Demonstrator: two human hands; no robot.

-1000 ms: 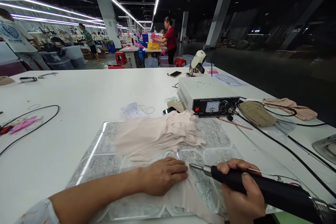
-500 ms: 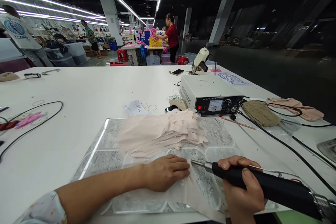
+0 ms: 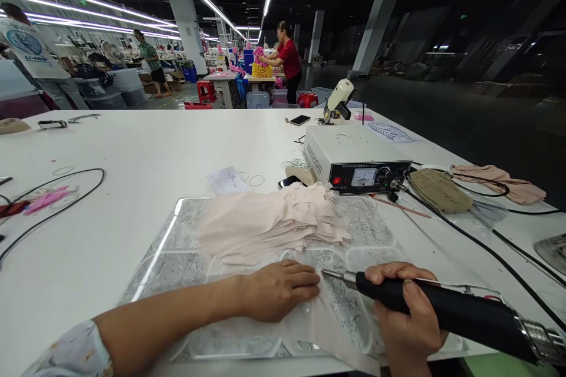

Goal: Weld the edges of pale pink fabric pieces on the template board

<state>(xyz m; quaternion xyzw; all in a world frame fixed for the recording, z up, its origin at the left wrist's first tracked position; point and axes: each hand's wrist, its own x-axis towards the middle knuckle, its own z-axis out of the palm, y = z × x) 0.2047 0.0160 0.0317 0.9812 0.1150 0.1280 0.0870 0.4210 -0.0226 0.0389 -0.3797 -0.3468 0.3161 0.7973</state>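
My left hand (image 3: 283, 291) lies flat, pressing on a thin pale pink fabric piece (image 3: 325, 321) over a clear-topped, grey-patterned mat (image 3: 367, 227). Its fingertips point right, and it holds nothing. My right hand (image 3: 411, 306) is wrapped round a black handheld ultrasonic cutter (image 3: 451, 312). The cutter's metal tip points left and sits by the fabric's edge, just beside my left fingertips. Whether the tip touches the cloth I cannot tell. Beyond my left hand, a layered stack of pale pink fabric pieces (image 3: 269, 221) rests on the mat.
Behind the stack stands a grey control box (image 3: 358, 156), its black cable (image 3: 464, 247) running right of my right hand. A khaki cloth bundle (image 3: 440, 190) lies right, a paper slip (image 3: 227, 179) left of the box. A phone (image 3: 299, 120) is farther back. Co-workers stand beyond the table.
The view has shifted very slightly. My left hand stays in place; my right hand and the cutter have barely moved. In the background, the person in red has moved their arms a little.
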